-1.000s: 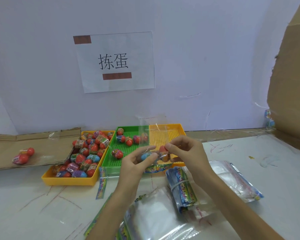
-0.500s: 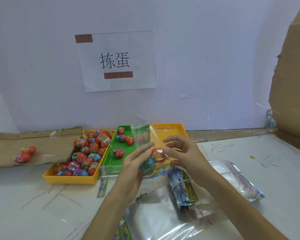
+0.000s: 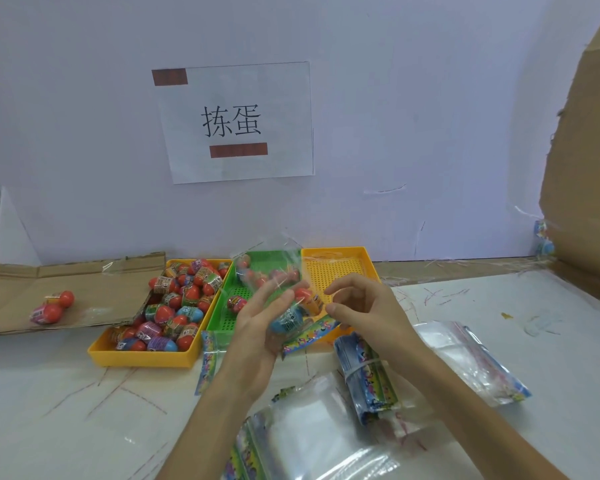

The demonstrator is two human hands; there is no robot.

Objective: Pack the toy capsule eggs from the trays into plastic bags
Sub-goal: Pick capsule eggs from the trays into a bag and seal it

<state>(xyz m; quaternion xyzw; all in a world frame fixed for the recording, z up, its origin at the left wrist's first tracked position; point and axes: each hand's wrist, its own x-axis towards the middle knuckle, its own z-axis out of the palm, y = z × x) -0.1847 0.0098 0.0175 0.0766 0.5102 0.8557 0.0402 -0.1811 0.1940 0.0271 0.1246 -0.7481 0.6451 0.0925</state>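
My left hand (image 3: 253,334) holds a clear plastic bag (image 3: 269,268) upright against its palm. A blue capsule egg (image 3: 286,320) and a red-orange one (image 3: 305,295) sit inside the bag. My right hand (image 3: 364,306) hovers just right of the bag with fingers loosely spread, holding nothing. Behind the hands, the left yellow tray (image 3: 142,359) is piled with several wrapped eggs (image 3: 184,299). The green tray (image 3: 222,306) holds a few eggs, partly hidden by the bag. The right yellow tray (image 3: 366,263) shows only bare mesh.
A packed bag of eggs (image 3: 51,308) lies on flat cardboard (image 3: 11,289) at the left. A banded bundle of bags (image 3: 368,374) and loose clear bags (image 3: 309,438) lie near me, with more bags (image 3: 465,362) to the right. A cardboard wall (image 3: 586,168) stands at the right.
My right hand has let go of the bag's mouth and drawn off to the right. My left hand now carries the bag alone, with the eggs lower in it.
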